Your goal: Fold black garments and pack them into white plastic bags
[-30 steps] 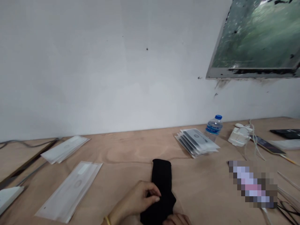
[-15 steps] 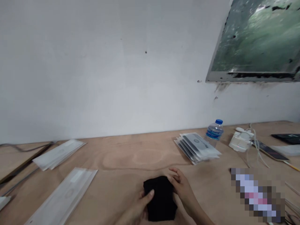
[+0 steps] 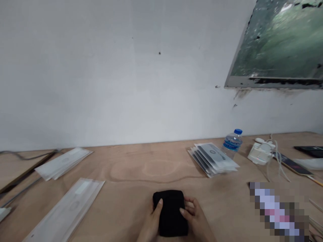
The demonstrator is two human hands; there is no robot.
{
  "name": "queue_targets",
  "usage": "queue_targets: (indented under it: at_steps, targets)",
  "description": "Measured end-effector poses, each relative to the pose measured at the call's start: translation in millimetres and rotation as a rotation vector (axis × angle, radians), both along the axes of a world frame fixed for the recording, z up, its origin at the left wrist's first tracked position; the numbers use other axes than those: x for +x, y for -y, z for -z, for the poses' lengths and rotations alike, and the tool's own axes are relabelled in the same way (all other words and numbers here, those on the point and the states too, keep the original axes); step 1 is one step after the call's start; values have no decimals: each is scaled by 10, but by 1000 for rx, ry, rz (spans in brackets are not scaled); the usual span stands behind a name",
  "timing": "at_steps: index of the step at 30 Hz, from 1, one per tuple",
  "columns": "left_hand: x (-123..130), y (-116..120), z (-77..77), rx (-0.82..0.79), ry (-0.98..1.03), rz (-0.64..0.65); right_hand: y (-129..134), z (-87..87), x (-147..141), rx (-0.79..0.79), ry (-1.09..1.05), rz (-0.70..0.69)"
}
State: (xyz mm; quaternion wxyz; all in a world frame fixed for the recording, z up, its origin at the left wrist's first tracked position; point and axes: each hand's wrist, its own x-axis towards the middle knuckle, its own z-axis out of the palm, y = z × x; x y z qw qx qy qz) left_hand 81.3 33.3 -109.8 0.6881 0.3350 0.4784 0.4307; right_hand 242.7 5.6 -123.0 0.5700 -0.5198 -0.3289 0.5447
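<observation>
A folded black cloth [image 3: 173, 213], neat and roughly rectangular, is held low in the middle of the view, just above or on the wooden table; I cannot tell which. My left hand [image 3: 152, 218] grips its left side, thumb lying on top and the other fingers mostly hidden beneath. On the right side my right hand [image 3: 195, 214] pinches the edge, its thumb on the upper face and its fingers curled behind. What the cloth unfolds into does not show.
Flat translucent plastic bags [image 3: 68, 211] lie at left, with another small stack [image 3: 64, 163] behind. Filled bags [image 3: 214, 159] are piled right of centre beside a water bottle [image 3: 232, 141]. Farther right are a white power adapter [image 3: 261, 153] with cables and a phone [image 3: 292, 163].
My right hand has come in from the upper right corner to grip the cloth's right side. The cloth's edges now look straighter and more compact. My left hand still holds its left side.
</observation>
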Motion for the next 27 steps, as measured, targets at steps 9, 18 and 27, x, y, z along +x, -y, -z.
queue_targets:
  at_steps: [9,18,27]
  targets:
    - [-135,-143,-366,512,-912,71,-19,-191,-47,252,1050,58]
    - [-86,-371,-304,499,-1002,65,-142,-37,-218,205,1287,-168]
    - [23,-90,-517,580,-138,49,-31,-109,-4,184,182,-201]
